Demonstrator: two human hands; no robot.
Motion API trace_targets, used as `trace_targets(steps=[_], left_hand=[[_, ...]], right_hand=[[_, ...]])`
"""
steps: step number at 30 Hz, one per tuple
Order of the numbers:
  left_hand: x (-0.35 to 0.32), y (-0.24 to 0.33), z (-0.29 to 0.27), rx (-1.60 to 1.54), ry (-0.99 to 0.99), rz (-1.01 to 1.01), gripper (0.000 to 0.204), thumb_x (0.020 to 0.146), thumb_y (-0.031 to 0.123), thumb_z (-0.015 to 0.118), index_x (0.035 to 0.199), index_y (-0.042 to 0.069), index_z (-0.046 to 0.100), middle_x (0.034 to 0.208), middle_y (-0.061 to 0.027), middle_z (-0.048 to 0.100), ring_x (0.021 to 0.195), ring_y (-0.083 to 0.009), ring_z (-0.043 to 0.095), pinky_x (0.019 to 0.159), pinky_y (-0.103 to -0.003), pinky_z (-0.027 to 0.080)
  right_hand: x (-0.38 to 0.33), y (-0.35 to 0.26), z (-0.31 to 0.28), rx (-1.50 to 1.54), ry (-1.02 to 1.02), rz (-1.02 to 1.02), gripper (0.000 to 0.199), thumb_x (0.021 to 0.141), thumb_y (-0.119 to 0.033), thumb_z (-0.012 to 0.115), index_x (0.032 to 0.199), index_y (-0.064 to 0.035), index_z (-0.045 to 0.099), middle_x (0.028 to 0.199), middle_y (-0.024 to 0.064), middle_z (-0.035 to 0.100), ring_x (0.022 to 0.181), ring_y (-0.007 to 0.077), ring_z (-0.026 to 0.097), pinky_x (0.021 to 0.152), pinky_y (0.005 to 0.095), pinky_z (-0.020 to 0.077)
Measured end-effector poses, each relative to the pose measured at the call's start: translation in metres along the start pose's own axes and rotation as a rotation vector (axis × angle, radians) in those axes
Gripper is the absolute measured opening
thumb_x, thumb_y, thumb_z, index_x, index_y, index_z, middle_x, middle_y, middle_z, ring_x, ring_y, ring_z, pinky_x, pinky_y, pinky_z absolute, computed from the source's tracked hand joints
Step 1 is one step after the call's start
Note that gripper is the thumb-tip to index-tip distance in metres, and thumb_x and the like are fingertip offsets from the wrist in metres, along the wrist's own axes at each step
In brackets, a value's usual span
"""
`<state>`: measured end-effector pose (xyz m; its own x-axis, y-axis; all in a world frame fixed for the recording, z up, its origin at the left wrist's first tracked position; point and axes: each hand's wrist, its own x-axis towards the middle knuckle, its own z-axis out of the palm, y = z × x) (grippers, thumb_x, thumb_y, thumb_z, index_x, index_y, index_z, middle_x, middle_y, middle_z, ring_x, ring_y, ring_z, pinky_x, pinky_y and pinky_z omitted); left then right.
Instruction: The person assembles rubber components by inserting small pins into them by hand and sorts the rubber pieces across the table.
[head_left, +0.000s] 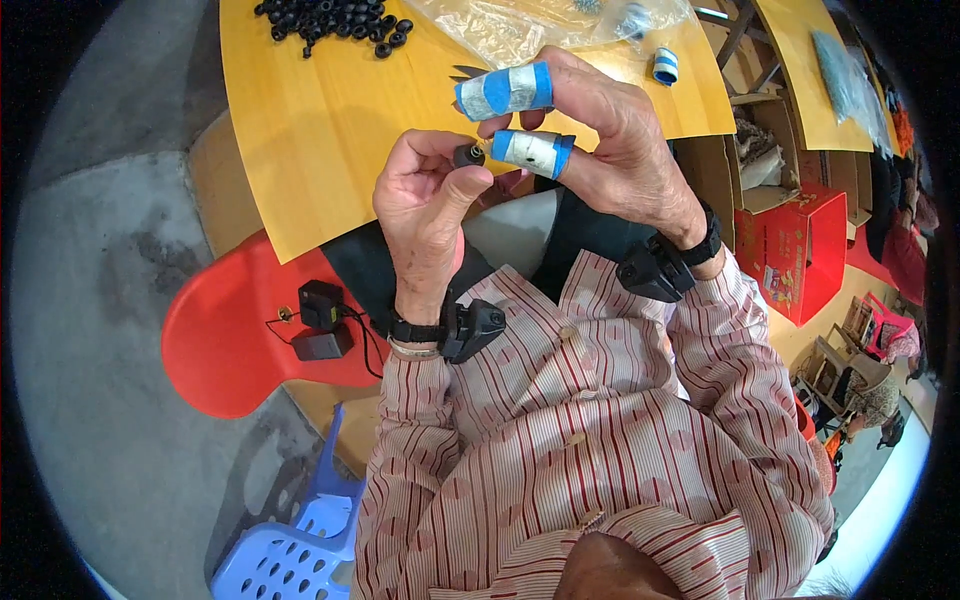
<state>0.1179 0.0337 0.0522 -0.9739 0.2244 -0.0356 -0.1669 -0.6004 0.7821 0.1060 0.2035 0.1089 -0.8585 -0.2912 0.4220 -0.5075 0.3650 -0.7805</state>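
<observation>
Between its thumb and fingertips, my left hand (425, 195) pinches a small round black plastic part (468, 155), held just past the near edge of the yellow table. A thin metal coil, apparently a spring (479, 152), shows at its open end. My right hand (615, 140) comes in from the right, its thumb tip close against the coil. Blue and white tape wraps its thumb (532, 153) and forefinger (503, 92). The forefinger is raised apart from the thumb, while other fingers curl behind. Whatever lies in that grip is hidden.
Several black parts (340, 18) lie heaped on the yellow table (310, 130). Beyond my hands are a clear plastic bag (520, 30) and a blue-and-white tape ring (665, 66). Dark adapters (322, 320) rest on a red chair (225, 330). A red box (795, 250) stands right.
</observation>
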Motion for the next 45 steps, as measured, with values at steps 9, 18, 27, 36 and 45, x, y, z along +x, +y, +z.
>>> trace_targets(steps=[9,18,27,36,45], left_hand=[[-0.001,0.002,0.001,0.0,-0.069,-0.053,0.034,0.078,0.008,0.071,0.105,-0.002,0.053,0.106,-0.0107,0.061,0.09,-0.0134,0.058,0.079,-0.026,0.048],[0.004,-0.001,-0.005,-0.032,-0.1,-0.119,0.032,0.08,0.006,0.068,0.108,-0.002,0.054,0.098,-0.0068,0.06,0.086,-0.0114,0.057,0.075,-0.024,0.048],[0.004,0.001,-0.005,0.096,-0.103,-0.097,0.017,0.084,-0.003,0.06,0.099,0.0,0.052,0.088,-0.0058,0.058,0.077,-0.0119,0.06,0.072,-0.03,0.056],[0.017,-0.01,-0.03,0.311,-0.027,-0.013,0.018,0.084,-0.002,0.06,0.1,0.001,0.054,0.088,-0.0015,0.056,0.079,-0.0063,0.052,0.07,-0.019,0.045],[0.027,-0.023,-0.049,0.335,0.07,0.107,0.02,0.081,-0.003,0.061,0.099,0.002,0.054,0.085,0.0002,0.053,0.077,-0.0061,0.049,0.071,-0.019,0.042]], right_hand=[[0.001,0.006,-0.002,-0.137,-0.081,-0.107,0.03,0.072,-0.004,0.068,0.101,-0.0029,0.063,0.082,0.0066,0.058,0.073,0.021,0.055,0.064,0.03,0.045],[-0.005,0.002,-0.012,-0.122,-0.088,-0.079,0.024,0.07,0.0,0.063,0.094,-0.0023,0.059,0.081,0.0108,0.056,0.077,0.0296,0.054,0.065,0.0369,0.0452],[-0.007,0.005,0.0,-0.238,-0.143,-0.172,0.029,0.061,0.0,0.062,0.09,-0.0045,0.059,0.08,0.0086,0.058,0.079,0.0286,0.055,0.068,0.0369,0.0459],[0.003,0.011,0.005,-0.334,-0.172,-0.176,0.031,0.061,0.002,0.06,0.092,-0.0037,0.058,0.08,0.0073,0.058,0.085,0.0271,0.055,0.069,0.0372,0.046],[0.031,0.045,0.01,-0.362,-0.183,0.002,0.027,0.079,-0.01,0.063,0.106,-0.0079,0.061,0.086,0.011,0.062,0.082,0.0294,0.058,0.069,0.0373,0.0478]])
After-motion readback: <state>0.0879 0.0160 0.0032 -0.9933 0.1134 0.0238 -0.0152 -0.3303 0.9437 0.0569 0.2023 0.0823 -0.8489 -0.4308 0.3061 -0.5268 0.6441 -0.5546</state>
